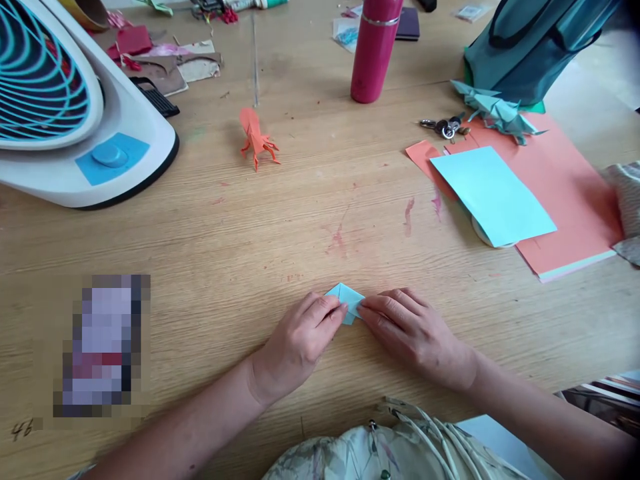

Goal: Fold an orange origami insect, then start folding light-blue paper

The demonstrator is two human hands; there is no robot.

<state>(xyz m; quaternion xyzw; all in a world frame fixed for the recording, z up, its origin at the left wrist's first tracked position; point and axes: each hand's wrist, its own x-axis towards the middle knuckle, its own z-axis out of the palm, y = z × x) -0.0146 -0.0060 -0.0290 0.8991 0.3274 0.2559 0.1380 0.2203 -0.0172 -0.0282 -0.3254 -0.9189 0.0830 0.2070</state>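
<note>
A small folded piece of light blue paper (346,297) lies on the wooden table (280,220) near its front edge. My left hand (299,341) pinches the paper's left side, fingers pressed together on it. From the right, my right hand (411,329) presses the paper's other side with closed fingers. Most of the folded piece is hidden under my fingertips; only a pointed top part shows.
An orange origami creature (256,139) sits mid-table. A pink bottle (374,48), keys (445,127), a teal origami figure (496,111), blue sheet (492,196) on orange sheets (565,193), teal bag (530,40), white fan (65,107), paper scraps and a floral bag (380,453) surround.
</note>
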